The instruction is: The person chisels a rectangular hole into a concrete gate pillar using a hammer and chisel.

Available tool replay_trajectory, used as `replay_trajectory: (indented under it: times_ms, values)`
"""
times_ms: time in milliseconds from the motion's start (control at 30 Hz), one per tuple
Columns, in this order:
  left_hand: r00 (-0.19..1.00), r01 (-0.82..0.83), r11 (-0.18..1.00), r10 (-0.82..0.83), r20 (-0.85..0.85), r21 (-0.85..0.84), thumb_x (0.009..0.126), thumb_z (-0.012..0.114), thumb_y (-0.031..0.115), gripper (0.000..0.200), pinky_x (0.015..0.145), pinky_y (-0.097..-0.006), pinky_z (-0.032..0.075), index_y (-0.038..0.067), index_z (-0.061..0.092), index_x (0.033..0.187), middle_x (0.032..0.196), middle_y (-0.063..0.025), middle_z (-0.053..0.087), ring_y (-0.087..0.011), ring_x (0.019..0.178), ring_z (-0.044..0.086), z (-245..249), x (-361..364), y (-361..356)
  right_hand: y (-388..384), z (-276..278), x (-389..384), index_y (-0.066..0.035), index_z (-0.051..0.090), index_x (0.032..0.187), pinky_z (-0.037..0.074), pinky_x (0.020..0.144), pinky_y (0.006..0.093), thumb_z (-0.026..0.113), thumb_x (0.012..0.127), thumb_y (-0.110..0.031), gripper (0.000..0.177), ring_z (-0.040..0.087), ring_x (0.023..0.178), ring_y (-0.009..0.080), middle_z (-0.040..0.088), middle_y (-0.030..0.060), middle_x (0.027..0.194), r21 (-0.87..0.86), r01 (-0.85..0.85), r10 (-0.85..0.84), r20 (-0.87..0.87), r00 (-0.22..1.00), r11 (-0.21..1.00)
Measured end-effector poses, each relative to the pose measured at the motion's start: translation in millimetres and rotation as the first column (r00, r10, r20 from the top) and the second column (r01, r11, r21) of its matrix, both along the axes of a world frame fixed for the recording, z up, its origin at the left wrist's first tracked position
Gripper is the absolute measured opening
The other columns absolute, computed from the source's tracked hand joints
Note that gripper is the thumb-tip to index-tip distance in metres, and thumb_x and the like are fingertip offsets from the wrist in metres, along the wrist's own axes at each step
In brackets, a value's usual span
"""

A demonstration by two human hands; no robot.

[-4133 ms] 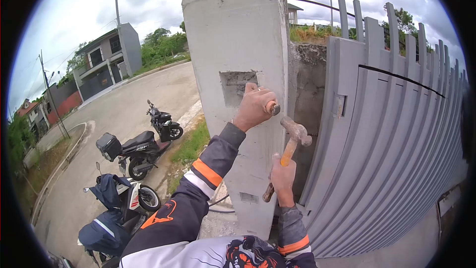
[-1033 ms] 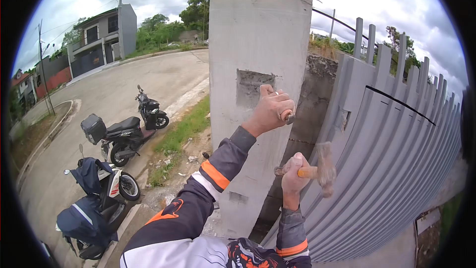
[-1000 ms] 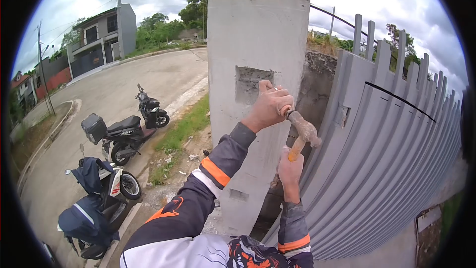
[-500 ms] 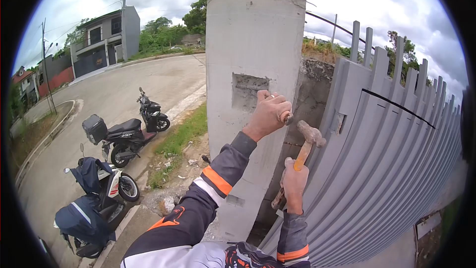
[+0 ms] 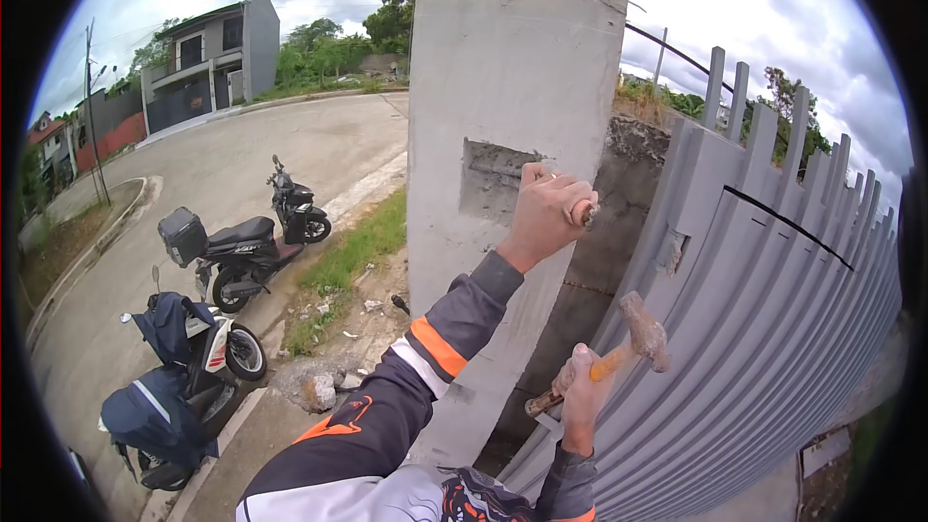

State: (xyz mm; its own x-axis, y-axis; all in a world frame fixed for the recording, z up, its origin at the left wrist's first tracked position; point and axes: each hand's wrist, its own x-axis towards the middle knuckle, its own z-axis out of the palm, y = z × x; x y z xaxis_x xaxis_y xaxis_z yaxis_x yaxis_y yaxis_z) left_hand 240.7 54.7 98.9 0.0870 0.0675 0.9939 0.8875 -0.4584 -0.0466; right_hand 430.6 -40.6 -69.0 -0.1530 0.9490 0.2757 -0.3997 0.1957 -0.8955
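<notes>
A rectangular recess with rough walls is cut into the face of the concrete pillar. At its right edge my left hand is closed around a chisel. The chisel's orange butt end sticks out toward the right; its tip is hidden behind my fingers. Lower right, my right hand grips a hammer by its yellow and brown wooden handle. The dusty hammer head is raised, apart from the chisel, in front of the grey gate.
A grey slatted metal gate stands close on the right, with a block wall between it and the pillar. To the left, a black scooter and a partly covered white scooter are parked by rubble and grass.
The hammer has swung away from the chisel, down and to the right, its handle now more level. My left hand stays at the recess. The whole view has shifted slightly.
</notes>
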Motion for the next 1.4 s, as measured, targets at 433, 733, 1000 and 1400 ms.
replay_trajectory:
  times_ms: [433, 733, 1000, 1400]
  values:
    - [0.968, 0.159, 0.975, -0.123, -0.218, 0.156, 0.080, 0.078, 0.010, 0.033, 0.072, -0.0339, 0.040, 0.018, 0.050, 0.065, 0.065, 0.0023, 0.044, -0.0167, 0.061, 0.048, -43.5, 35.4, -62.7, -30.2, -29.2, 15.5, -0.013, 0.039, 0.072, 0.032, 0.042, 0.0291, 0.062, 0.106, -0.034, 0.046, 0.034, 0.043, 0.0086, 0.035, -0.0037, 0.055, -0.084, 0.037, -0.038, -0.010, 0.999, 0.996]
    - [0.981, 0.161, 0.983, -0.150, -0.124, 0.084, 0.084, 0.071, 0.012, 0.018, 0.080, -0.0363, 0.043, 0.015, 0.057, 0.072, 0.073, 0.0001, 0.059, -0.0219, 0.069, 0.059, -10.6, -23.8, -13.0, -44.9, -16.7, 9.6, -0.011, 0.041, 0.070, 0.032, 0.043, 0.0279, 0.061, 0.106, -0.035, 0.048, 0.036, 0.044, 0.0087, 0.037, -0.0031, 0.056, -0.025, 0.007, -0.006, 0.025, 1.000, 1.000]
    - [0.986, 0.110, 0.992, -0.100, -0.132, 0.067, 0.083, 0.071, 0.012, 0.017, 0.079, -0.0363, 0.043, 0.015, 0.057, 0.073, 0.071, -0.0015, 0.057, -0.0224, 0.071, 0.060, -10.9, -17.3, -9.2, -66.0, 56.6, 18.9, -0.012, 0.037, 0.070, 0.032, 0.043, 0.0273, 0.050, 0.111, -0.031, 0.047, 0.031, 0.043, 0.0083, 0.034, -0.0030, 0.054, 0.528, 0.150, -0.012, -0.255, 0.967, 0.836]
    - [0.993, 0.079, 0.990, -0.067, -0.100, 0.121, 0.083, 0.076, 0.009, 0.031, 0.073, -0.0355, 0.042, 0.013, 0.050, 0.067, 0.067, -0.0024, 0.053, -0.0217, 0.064, 0.055, -3.8, -7.1, -5.2, -41.1, 86.5, 15.0, -0.013, 0.037, 0.070, 0.030, 0.042, 0.0264, 0.050, 0.109, -0.022, 0.042, 0.029, 0.042, 0.0063, 0.032, -0.0057, 0.053, 0.438, 0.203, -0.071, -0.300, 0.951, 0.876]
